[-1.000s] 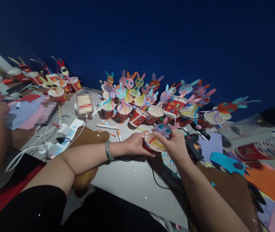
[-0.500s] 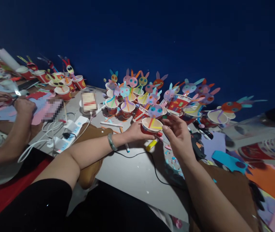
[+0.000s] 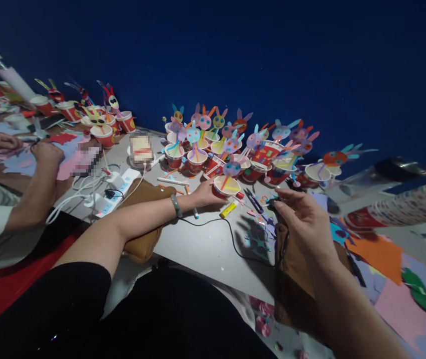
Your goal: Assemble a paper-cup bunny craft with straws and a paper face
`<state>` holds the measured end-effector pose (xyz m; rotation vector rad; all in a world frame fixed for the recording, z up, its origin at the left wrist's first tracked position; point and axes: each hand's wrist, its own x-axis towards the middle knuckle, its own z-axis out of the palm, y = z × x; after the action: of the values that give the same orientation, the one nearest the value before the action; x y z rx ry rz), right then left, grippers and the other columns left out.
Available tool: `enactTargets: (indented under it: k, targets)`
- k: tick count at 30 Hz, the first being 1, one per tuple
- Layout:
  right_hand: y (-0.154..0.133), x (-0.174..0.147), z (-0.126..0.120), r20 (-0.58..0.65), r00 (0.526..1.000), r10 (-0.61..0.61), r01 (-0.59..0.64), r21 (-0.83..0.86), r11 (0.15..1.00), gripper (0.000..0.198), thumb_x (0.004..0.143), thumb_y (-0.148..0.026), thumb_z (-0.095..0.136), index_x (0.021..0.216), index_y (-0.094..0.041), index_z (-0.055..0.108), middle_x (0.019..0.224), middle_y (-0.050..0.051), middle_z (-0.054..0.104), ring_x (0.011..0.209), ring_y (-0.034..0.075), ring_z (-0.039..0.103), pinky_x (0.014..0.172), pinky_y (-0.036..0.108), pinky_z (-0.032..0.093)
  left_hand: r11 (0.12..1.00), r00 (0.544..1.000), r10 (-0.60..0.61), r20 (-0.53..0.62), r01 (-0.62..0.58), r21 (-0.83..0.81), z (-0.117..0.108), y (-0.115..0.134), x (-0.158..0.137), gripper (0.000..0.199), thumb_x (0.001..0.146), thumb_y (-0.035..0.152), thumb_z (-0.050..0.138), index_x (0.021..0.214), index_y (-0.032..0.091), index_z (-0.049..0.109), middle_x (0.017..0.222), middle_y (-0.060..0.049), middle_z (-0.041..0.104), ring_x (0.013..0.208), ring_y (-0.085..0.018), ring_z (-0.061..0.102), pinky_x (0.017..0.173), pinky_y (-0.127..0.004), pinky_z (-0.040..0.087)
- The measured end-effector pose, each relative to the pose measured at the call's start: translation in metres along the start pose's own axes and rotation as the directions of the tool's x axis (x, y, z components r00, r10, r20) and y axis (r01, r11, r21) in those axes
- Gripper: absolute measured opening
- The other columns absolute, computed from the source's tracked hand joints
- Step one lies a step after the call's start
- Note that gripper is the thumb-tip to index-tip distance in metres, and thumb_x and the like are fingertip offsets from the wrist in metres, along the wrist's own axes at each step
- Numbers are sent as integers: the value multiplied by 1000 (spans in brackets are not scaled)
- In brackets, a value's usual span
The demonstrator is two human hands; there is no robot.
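Observation:
My left hand (image 3: 205,193) grips a paper cup (image 3: 220,192) from its left side, above the table. In the cup stands a paper rabbit head (image 3: 232,169) with blue-purple colouring, and yellow and orange strips show inside. My right hand (image 3: 306,217) is off to the right of the cup, thumb and fingers apart. Just beyond its fingertips lies a small dark object (image 3: 271,203), partly hidden, whose kind I cannot make out. A yellow stick-like item (image 3: 228,209) and a dark pen (image 3: 253,200) rest on the table between my hands.
Many rabbit cups (image 3: 197,162) crowd along the blue wall. At left are a power strip (image 3: 117,193) with white cables and a co-worker's hands (image 3: 46,152) over coloured paper. A tall cup stack (image 3: 403,207) leans at right beside orange paper (image 3: 377,257). A black cord (image 3: 231,239) crosses the table.
My right hand has left the cup and moved right. The cup stays in my left hand, slightly lower and further left in view. The view has shifted a little to the right.

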<state>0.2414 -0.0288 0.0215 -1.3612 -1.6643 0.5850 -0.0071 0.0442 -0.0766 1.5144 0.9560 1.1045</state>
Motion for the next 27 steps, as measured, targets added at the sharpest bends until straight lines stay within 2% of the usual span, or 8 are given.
enactTargets:
  k: [3, 7, 12, 15, 19, 24, 26, 27]
  targets:
    - [4, -20, -14, 16, 996, 82, -83, 43, 996, 37, 80, -46, 68, 110, -23, 67, 118, 10, 70, 108, 26, 66, 101, 50, 48, 998, 999, -42, -27, 43, 40, -2, -4, -3, 86, 48, 28, 92, 125, 7, 59, 126, -21, 66, 120, -31, 62, 109, -46, 43]
    - [9, -45, -28, -22, 992, 126, -124, 72, 990, 36, 77, -46, 70, 106, -24, 68, 119, 10, 70, 115, 28, 64, 108, 53, 44, 998, 999, -39, -10, 40, 55, -5, -2, -5, 83, 47, 27, 92, 122, 8, 62, 125, -19, 67, 118, -30, 62, 109, -45, 44]
    - [13, -81, -42, -91, 971, 220, -212, 85, 974, 35, 75, -47, 70, 101, -25, 69, 114, 9, 72, 113, 29, 67, 106, 51, 48, 995, 997, -69, -33, 72, 72, -8, 1, -6, 81, 49, 26, 91, 122, 7, 61, 125, -21, 67, 118, -32, 63, 108, -48, 44]
    - [15, -107, -55, -135, 943, 305, -304, 32, 952, 34, 75, -49, 69, 100, -27, 71, 113, 8, 73, 112, 31, 67, 104, 50, 50, 996, 997, -76, -22, 77, 50, -12, 2, -7, 82, 49, 27, 92, 122, 7, 61, 126, -21, 66, 118, -32, 62, 108, -48, 45]
    - [26, -138, -78, -198, 881, 430, -440, -9, 898, 33, 70, -53, 70, 93, -29, 73, 105, 7, 76, 106, 33, 70, 101, 50, 53, 998, 998, -68, 14, 68, 4, -19, 4, -8, 79, 46, 28, 93, 117, 7, 64, 123, -21, 68, 118, -32, 63, 108, -48, 44]
    - [48, -160, -100, -222, 822, 524, -544, -33, 839, 35, 64, -54, 72, 87, -28, 72, 97, 7, 77, 101, 33, 71, 96, 48, 56, 997, 996, -71, 48, 73, -35, -24, 8, -9, 76, 48, 31, 92, 115, 10, 64, 122, -18, 69, 115, -32, 64, 105, -48, 46]
    - [52, -161, -99, -223, 824, 520, -541, -41, 840, 35, 66, -53, 71, 88, -26, 71, 95, 8, 77, 98, 32, 72, 91, 45, 58, 996, 995, -76, 61, 79, -41, -24, 10, -10, 76, 48, 33, 92, 116, 10, 64, 122, -18, 70, 114, -32, 64, 105, -48, 46]
    - [51, -160, -96, -208, 841, 499, -521, -62, 851, 36, 68, -53, 70, 89, -25, 70, 94, 8, 77, 96, 32, 73, 89, 44, 58, 996, 995, -79, 67, 82, -42, -24, 10, -10, 76, 49, 34, 92, 115, 10, 64, 122, -18, 69, 115, -32, 64, 105, -49, 46]
